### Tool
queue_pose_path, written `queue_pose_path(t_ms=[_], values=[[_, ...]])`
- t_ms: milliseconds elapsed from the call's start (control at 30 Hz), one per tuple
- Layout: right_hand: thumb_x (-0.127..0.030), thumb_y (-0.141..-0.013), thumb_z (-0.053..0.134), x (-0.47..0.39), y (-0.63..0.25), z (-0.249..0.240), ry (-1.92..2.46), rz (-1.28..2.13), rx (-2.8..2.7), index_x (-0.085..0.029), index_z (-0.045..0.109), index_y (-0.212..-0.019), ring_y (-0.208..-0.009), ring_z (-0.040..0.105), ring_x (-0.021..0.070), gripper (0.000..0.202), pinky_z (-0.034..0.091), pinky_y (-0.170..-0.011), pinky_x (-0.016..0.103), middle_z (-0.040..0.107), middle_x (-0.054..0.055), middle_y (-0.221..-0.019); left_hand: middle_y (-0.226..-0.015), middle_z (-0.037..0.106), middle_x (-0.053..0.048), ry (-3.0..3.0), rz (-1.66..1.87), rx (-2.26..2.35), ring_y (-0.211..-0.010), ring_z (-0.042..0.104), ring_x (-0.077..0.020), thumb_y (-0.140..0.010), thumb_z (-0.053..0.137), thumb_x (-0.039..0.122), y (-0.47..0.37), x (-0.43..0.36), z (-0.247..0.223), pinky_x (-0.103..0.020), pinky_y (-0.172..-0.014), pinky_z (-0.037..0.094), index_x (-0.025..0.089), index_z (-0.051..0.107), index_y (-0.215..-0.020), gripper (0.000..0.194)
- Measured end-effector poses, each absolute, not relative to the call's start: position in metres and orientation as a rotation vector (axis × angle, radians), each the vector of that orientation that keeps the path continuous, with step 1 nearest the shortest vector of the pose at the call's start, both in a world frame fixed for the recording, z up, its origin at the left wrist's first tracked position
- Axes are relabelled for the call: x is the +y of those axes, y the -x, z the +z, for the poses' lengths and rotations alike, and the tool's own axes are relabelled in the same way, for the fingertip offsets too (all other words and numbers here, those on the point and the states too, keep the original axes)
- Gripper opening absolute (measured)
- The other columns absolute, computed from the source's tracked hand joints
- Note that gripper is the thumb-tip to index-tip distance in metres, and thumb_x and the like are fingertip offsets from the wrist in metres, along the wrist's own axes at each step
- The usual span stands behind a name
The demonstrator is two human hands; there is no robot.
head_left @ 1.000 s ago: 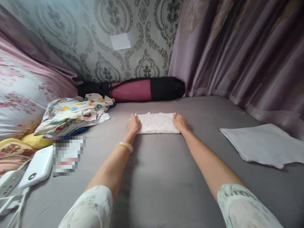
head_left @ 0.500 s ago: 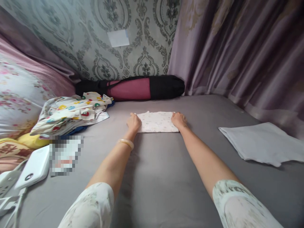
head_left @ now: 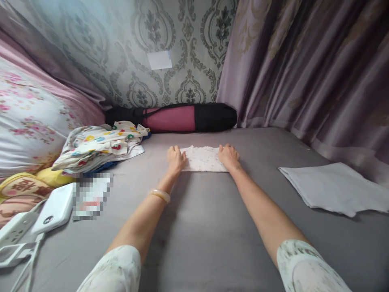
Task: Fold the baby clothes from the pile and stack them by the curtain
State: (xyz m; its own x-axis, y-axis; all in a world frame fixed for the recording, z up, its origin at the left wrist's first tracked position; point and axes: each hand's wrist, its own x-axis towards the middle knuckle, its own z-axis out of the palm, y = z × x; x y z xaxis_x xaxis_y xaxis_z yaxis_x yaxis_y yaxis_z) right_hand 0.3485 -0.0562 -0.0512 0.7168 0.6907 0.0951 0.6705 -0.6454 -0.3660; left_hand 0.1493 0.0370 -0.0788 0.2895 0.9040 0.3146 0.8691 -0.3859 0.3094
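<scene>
A white cloth with a small faint print (head_left: 203,159) lies folded in a flat rectangle on the grey sheet (head_left: 197,227). My left hand (head_left: 176,159), with a pale bangle on the wrist (head_left: 160,195), is closed on the cloth's left end, its fingers curled. At the right end my right hand (head_left: 229,156) grips the cloth with bent fingers. The fingertips of both hands are partly hidden.
Patterned clothes (head_left: 100,146) are heaped at the left, near a white power bank (head_left: 54,209), a power strip (head_left: 18,229) and cables. Folded grey-white cloth (head_left: 334,186) lies at the right. Behind is a black and maroon rolled bag (head_left: 173,117) by the wall.
The view has shifted slightly, so most things sit a little lower and farther right. Both hands remain at the ends of the cloth; the left fingers are angled a little differently.
</scene>
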Motion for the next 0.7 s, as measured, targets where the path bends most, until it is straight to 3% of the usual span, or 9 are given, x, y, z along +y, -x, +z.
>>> queue_pose_path(t_ms=[100, 200, 267, 467, 700], values=[[-0.034, -0.100, 0.026, -0.052, -0.316, -0.055, 2.378, -0.065, -1.484, -0.012, 0.057, -0.128, -0.130, 0.044, 0.0309, 0.047, 0.030, -0.107, 0.047, 0.053, 0.020, -0.137, -0.132, 0.055, -0.015, -2.634, 0.614, 1.448, -0.125, 0.047, -0.0289, -0.094, 0.041, 0.033, -0.165, 0.024, -0.081, -0.038, -0.105, 0.034, 0.014, 0.050, -0.128, 0.040], [-0.030, -0.098, 0.029, -0.047, -0.296, -0.068, 2.219, -0.036, -1.847, -0.019, 0.046, -0.142, -0.144, 0.023, 0.0285, 0.048, 0.013, -0.115, 0.052, 0.036, 0.009, -0.154, -0.146, 0.045, -0.013, -2.691, 0.525, 1.326, -0.138, 0.033, -0.0285, -0.096, 0.037, 0.031, -0.177, 0.018, -0.089, -0.042, -0.114, 0.026, 0.014, 0.040, -0.141, 0.049], [-0.030, -0.097, 0.029, -0.044, -0.293, -0.076, 2.206, -0.009, -1.907, -0.020, 0.040, -0.146, -0.146, 0.017, 0.0290, 0.051, 0.007, -0.116, 0.056, 0.031, 0.007, -0.157, -0.152, 0.039, -0.013, -2.703, 0.456, 1.318, -0.144, 0.025, -0.0293, -0.096, 0.034, 0.030, -0.181, 0.019, -0.094, -0.047, -0.117, 0.019, 0.012, 0.037, -0.145, 0.052], [-0.032, -0.097, 0.026, -0.041, -0.299, -0.086, 2.237, 0.036, -1.974, -0.024, 0.037, -0.149, -0.146, 0.016, 0.0294, 0.053, 0.005, -0.115, 0.059, 0.029, 0.005, -0.158, -0.153, 0.038, -0.011, -2.818, 0.385, 1.261, -0.146, 0.021, -0.0293, -0.097, 0.030, 0.033, -0.179, 0.024, -0.100, -0.052, -0.118, 0.011, 0.016, 0.040, -0.145, 0.051], [-0.032, -0.098, 0.025, -0.041, -0.300, -0.089, 2.222, 0.105, -1.965, -0.024, 0.034, -0.151, -0.146, 0.017, 0.0302, 0.054, 0.009, -0.114, 0.063, 0.027, 0.004, -0.158, -0.154, 0.036, -0.011, -2.774, 0.305, 1.241, -0.146, 0.023, -0.0298, -0.098, 0.029, 0.034, -0.179, 0.024, -0.100, -0.055, -0.118, 0.010, 0.017, 0.038, -0.147, 0.053]])
